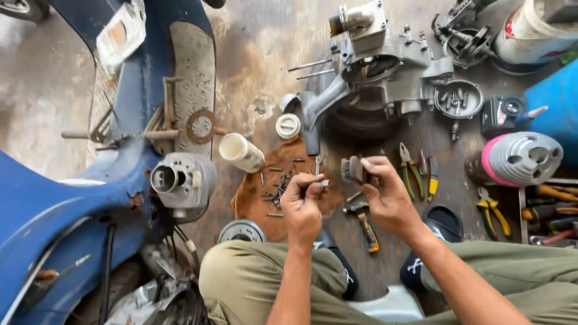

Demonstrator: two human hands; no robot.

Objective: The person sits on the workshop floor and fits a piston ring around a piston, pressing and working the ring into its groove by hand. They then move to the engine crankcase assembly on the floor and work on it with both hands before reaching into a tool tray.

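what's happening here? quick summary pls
A person sits on a workshop floor beside a stripped blue scooter. The right hand holds a small grey metal part; the left hand pinches a small bolt-like piece next to it. Loose screws lie on a brown cloth. An engine case, pliers and a hammer lie around.

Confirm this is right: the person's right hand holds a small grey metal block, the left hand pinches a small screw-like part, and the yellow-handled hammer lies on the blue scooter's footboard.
One detail is wrong. In the head view the right hand holds the small grey metal block and the left hand pinches the small screw-like part, but the yellow-handled hammer lies on the floor between the hands, not on the scooter.
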